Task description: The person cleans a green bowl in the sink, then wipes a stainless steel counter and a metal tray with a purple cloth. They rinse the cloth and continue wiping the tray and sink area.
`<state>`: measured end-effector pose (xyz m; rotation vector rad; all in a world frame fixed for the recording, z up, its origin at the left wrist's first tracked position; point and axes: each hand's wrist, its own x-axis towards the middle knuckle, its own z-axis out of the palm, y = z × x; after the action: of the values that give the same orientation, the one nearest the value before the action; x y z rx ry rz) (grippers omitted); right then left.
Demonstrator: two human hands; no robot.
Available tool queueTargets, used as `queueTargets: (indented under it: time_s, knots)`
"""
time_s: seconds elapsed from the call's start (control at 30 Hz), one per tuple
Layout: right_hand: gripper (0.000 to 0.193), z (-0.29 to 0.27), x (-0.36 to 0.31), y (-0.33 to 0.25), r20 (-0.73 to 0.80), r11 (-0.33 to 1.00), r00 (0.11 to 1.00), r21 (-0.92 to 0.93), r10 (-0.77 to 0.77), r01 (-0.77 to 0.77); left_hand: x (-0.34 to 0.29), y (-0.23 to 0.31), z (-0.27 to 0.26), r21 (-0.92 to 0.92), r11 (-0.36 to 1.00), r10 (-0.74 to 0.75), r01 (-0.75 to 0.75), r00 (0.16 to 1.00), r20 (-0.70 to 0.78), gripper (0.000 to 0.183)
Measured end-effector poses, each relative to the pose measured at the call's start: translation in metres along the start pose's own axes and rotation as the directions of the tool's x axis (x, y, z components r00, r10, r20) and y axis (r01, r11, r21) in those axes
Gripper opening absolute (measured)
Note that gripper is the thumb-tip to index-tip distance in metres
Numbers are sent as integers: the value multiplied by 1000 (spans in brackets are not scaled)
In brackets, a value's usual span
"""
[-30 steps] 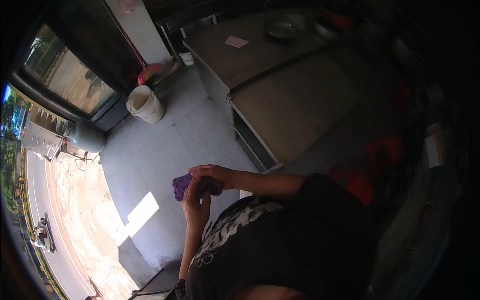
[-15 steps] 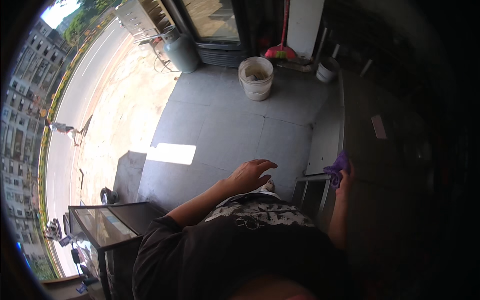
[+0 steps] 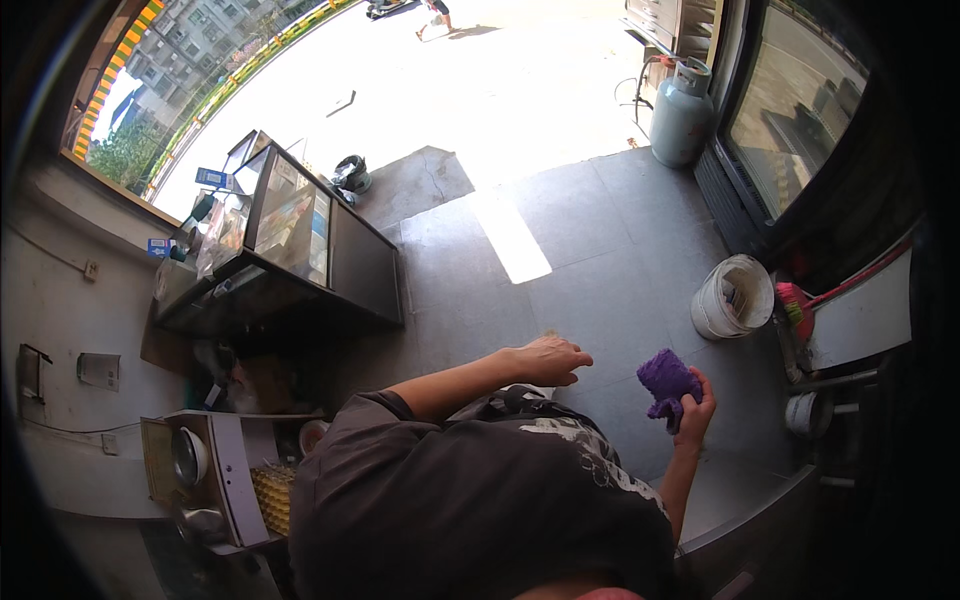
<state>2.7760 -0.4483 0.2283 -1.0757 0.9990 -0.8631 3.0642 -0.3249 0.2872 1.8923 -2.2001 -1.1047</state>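
Gripped purple cloth [image 3: 667, 385] in right hand [image 3: 697, 408] | held left hand [image 3: 548, 360] empty, apart, at cloth's 9 o'clock, above grey floor [image 3: 620, 270]

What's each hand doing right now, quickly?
Left hand: loosely open, fingers slightly bent, nothing visible in it.
Right hand: closed on the purple cloth, which it holds up off the floor.

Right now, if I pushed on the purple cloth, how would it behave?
The purple cloth would probably fold rather than resist, since its lower end bunches and curls. It seems light, as the right hand alone holds it up by one side. Its rough, nubby-looking surface suggests it's unlikely to slip.
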Motion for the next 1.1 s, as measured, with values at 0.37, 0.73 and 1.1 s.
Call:
queueTargets:
  time_s: [0.37, 0.73, 1.1]
  knots:
    - [33, -93, 144, 146, -168, 158, 865, -950, 472, -270, 46, -155, -94, -167, 974, -183, 156, 969, -165, 42]
    - [35, -64, 315, 263, -110, 264, 783, -905, 612, -334, 132, -357, -170, -468, 864, -338, 185, 903, -267, 40]
    - [46, 282, 738, 80, 292, 362, 851, -923, 436, 131, 43, -517, -33, -920, -390, -921, 45, -25, 390, 27]
